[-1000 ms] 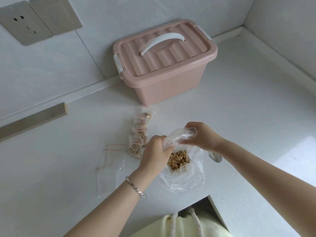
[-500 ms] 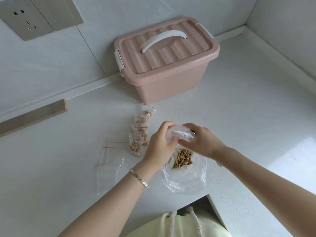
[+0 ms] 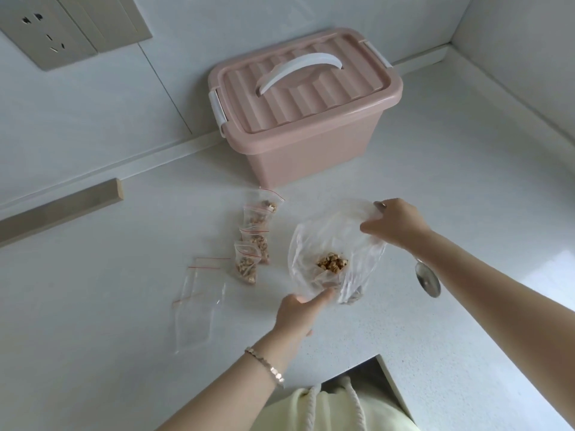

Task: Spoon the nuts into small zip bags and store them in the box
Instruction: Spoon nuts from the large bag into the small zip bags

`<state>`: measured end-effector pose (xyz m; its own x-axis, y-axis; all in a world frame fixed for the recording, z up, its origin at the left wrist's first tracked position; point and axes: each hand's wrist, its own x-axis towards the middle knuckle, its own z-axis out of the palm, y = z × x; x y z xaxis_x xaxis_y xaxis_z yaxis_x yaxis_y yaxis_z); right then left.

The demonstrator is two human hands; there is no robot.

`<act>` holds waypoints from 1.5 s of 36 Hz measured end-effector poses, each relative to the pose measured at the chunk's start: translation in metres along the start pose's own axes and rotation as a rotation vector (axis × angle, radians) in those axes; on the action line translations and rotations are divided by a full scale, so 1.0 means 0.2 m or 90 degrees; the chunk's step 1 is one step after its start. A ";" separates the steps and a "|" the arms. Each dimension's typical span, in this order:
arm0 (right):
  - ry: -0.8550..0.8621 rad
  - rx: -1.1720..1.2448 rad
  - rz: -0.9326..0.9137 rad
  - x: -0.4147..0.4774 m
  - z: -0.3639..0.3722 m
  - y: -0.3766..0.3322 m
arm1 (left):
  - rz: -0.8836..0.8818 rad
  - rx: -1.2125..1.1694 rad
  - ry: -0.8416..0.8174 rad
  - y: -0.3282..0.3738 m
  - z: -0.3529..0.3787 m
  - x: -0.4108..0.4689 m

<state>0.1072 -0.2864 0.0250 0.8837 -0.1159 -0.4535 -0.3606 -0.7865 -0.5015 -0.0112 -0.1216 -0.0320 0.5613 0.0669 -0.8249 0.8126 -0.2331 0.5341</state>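
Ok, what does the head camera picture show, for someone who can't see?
Left hand and right hand hold open a clear bag of nuts on a counter. Filled small bags and empty bags lie left of it, a spoon right, a closed pink box behind.

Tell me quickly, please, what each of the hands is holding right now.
Left hand: pinching the near edge of the large clear bag.
Right hand: gripping that bag's far edge.
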 end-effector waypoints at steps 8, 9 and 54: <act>-0.041 0.092 0.004 -0.06 0.02 0.12 | -0.088 -0.505 -0.105 0.14 -0.01 0.03; -0.047 0.094 0.007 -0.08 0.03 0.14 | -0.077 -0.545 -0.114 0.17 -0.02 0.02; -0.256 -0.197 -0.075 -0.17 0.32 0.40 | 0.201 0.614 0.061 0.04 -0.05 0.11</act>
<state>0.0298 -0.3062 -0.0467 0.7062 0.1792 -0.6849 -0.1064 -0.9296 -0.3529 0.0103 -0.1117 -0.0445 0.7732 -0.0651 -0.6308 0.1770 -0.9331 0.3132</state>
